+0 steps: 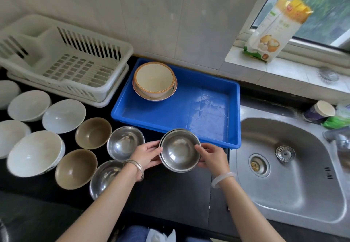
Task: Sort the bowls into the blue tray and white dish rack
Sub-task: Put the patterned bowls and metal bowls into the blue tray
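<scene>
Both my hands hold a small stack of steel bowls (179, 150) just above the counter, in front of the blue tray (206, 109). My left hand (148, 154) grips its left rim and my right hand (213, 156) grips its right rim. In the tray's far left corner a cream bowl (154, 79) sits nested on a wider patterned bowl. The white dish rack (62, 60) stands at the back left with nothing in it. Two more steel bowls (124, 142) (105, 178), two brown bowls (93, 133) (75, 168) and several white bowls (63, 115) rest on the black counter at left.
A steel sink (287, 168) with a drain strainer lies to the right of the tray. On the window sill stand a food package (272, 31) and a steel scrubber (328, 75). A cup (320, 111) and green packet sit behind the sink. The tiled wall backs the counter.
</scene>
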Available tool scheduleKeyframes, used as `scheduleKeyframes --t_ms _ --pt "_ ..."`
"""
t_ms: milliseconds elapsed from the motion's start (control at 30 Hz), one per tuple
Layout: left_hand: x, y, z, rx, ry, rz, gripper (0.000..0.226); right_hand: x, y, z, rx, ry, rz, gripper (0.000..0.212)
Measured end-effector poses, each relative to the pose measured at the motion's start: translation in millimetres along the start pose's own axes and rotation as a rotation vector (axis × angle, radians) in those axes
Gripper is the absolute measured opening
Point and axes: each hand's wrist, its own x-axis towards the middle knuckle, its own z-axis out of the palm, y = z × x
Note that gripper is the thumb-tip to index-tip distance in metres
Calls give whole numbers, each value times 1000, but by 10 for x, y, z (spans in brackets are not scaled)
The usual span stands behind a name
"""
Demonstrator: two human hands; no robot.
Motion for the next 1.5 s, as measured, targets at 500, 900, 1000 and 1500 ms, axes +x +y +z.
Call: scheduleKeyframes --t_ms 500,900,1000,1500 --pt "982 818 844 -64 120 34 29 1170 -814 -294 36 18 51 24" --pt "1626 788 973 -154 206 -50 25 1808 -765 -134 92 32 164 22" --pt "1700 784 974 -188 195 -34 27 1875 -756 -106 131 30 173 28" --pt "1941 846 1155 -501 158 -6 35 2234 -925 30 295 42 162 31"
